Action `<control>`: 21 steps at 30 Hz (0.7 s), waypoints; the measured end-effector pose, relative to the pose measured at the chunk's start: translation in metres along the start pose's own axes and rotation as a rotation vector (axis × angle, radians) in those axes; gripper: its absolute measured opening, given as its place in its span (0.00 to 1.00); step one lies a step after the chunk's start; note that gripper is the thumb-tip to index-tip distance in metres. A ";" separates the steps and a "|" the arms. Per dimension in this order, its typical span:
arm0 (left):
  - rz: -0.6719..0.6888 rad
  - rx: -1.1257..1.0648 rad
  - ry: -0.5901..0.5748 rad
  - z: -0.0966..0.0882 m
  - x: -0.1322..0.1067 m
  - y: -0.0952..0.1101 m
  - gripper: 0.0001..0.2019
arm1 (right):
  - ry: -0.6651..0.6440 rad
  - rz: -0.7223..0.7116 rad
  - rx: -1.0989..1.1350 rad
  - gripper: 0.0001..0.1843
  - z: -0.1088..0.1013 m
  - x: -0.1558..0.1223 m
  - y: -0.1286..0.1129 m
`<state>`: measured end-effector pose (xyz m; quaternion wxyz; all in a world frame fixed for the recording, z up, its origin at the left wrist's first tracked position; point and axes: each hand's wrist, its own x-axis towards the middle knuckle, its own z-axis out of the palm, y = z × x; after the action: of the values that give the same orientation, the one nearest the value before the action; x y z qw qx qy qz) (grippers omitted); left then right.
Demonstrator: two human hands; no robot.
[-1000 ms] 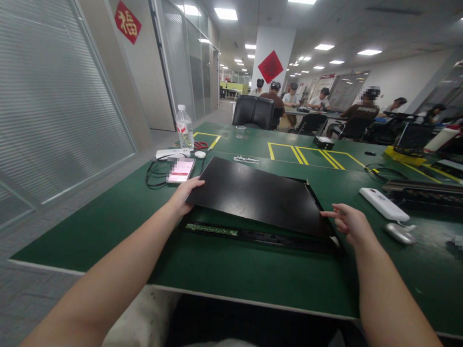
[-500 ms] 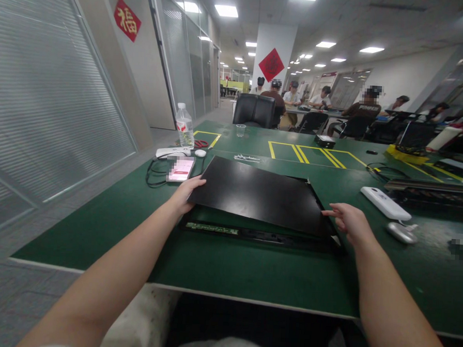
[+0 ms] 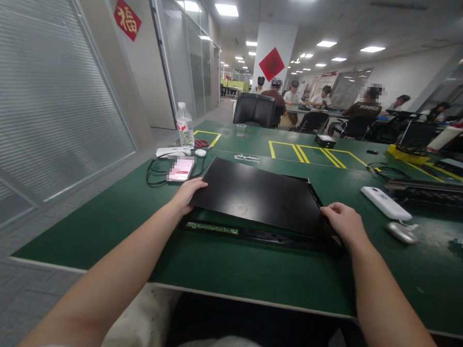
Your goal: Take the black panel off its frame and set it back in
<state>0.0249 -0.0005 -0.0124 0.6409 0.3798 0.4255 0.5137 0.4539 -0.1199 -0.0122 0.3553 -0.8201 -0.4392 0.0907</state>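
A thin black screen panel (image 3: 257, 195) lies tilted over a black frame (image 3: 278, 240), its left side raised higher than its right. My left hand (image 3: 186, 194) grips the panel's left edge, thumb on top and the other fingers hidden beneath. At the right edge, my right hand (image 3: 343, 221) has its fingers closed, thumb and forefinger pinching the panel's rim. Along the near side of the frame a green circuit strip (image 3: 212, 228) shows. The panel covers most of the frame's inside.
Left of the panel are a phone (image 3: 181, 169), cables, a water bottle (image 3: 185, 127) and red-handled scissors (image 3: 201, 144). A caliper-like tool (image 3: 248, 158) lies behind it. To the right are a white power bank (image 3: 385, 203) and a silver object (image 3: 401, 232). Several people sit farther back.
My right hand has moved slightly left and closed its fingers on the panel's right edge, where a finger pointed before. The left hand and panel have barely moved.
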 end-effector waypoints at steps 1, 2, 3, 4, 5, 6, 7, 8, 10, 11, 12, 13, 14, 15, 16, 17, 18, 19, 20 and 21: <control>0.001 0.004 -0.002 0.000 0.000 0.000 0.15 | 0.006 -0.009 -0.004 0.11 0.001 0.000 0.001; 0.001 0.007 -0.005 0.000 0.000 0.000 0.15 | 0.014 -0.020 -0.011 0.11 0.002 0.001 0.002; 0.002 0.010 -0.008 0.000 0.000 0.000 0.15 | 0.021 -0.032 -0.024 0.11 0.002 0.002 0.004; 0.004 0.012 -0.012 0.001 -0.001 0.000 0.15 | 0.025 -0.046 -0.042 0.11 0.003 0.003 0.005; 0.007 0.013 -0.015 0.001 -0.001 0.000 0.16 | 0.026 -0.059 -0.062 0.11 0.004 0.004 0.007; 0.008 0.015 -0.017 0.002 -0.002 0.000 0.16 | 0.026 -0.070 -0.086 0.11 0.005 0.004 0.008; 0.007 0.017 -0.018 0.002 -0.002 0.000 0.17 | 0.021 -0.073 -0.113 0.11 0.005 0.005 0.009; 0.007 0.021 -0.019 0.003 -0.003 0.000 0.18 | 0.016 -0.071 -0.141 0.10 0.005 0.005 0.010; 0.014 0.031 -0.016 0.003 -0.003 0.000 0.22 | -0.001 -0.061 -0.200 0.10 0.005 0.005 0.010; 0.020 0.036 -0.016 0.004 -0.004 0.000 0.24 | -0.011 -0.055 -0.227 0.10 0.005 0.005 0.009; 0.028 0.041 -0.016 0.004 -0.004 0.000 0.27 | -0.019 -0.052 -0.246 0.10 0.005 0.005 0.009; 0.035 0.045 -0.018 0.003 -0.003 0.000 0.29 | -0.024 -0.054 -0.257 0.10 0.005 0.004 0.009; 0.040 0.049 -0.019 0.003 -0.003 0.000 0.31 | -0.028 -0.058 -0.263 0.10 0.005 0.004 0.008; 0.042 0.054 -0.021 0.003 -0.003 0.000 0.33 | -0.031 -0.061 -0.267 0.10 0.005 0.004 0.008; 0.040 0.058 -0.024 0.002 -0.002 -0.001 0.33 | -0.033 -0.062 -0.270 0.10 0.005 0.004 0.008; 0.039 0.062 -0.026 0.002 -0.002 -0.001 0.34 | -0.035 -0.061 -0.272 0.10 0.005 0.004 0.008; 0.037 0.066 -0.026 0.002 -0.001 -0.001 0.34 | -0.038 -0.059 -0.274 0.10 0.005 0.004 0.008; 0.037 0.068 -0.025 0.002 -0.001 -0.001 0.33 | -0.041 -0.057 -0.275 0.09 0.005 0.004 0.008; 0.037 0.071 -0.022 0.002 -0.001 -0.001 0.33 | -0.044 -0.055 -0.275 0.09 0.005 0.005 0.009; 0.039 0.072 -0.017 0.002 -0.001 -0.001 0.33 | -0.044 -0.053 -0.273 0.09 0.005 0.005 0.009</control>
<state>0.0274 -0.0019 -0.0126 0.6203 0.4154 0.4306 0.5073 0.4607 -0.1171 -0.0208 0.2329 -0.8467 -0.4768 0.0385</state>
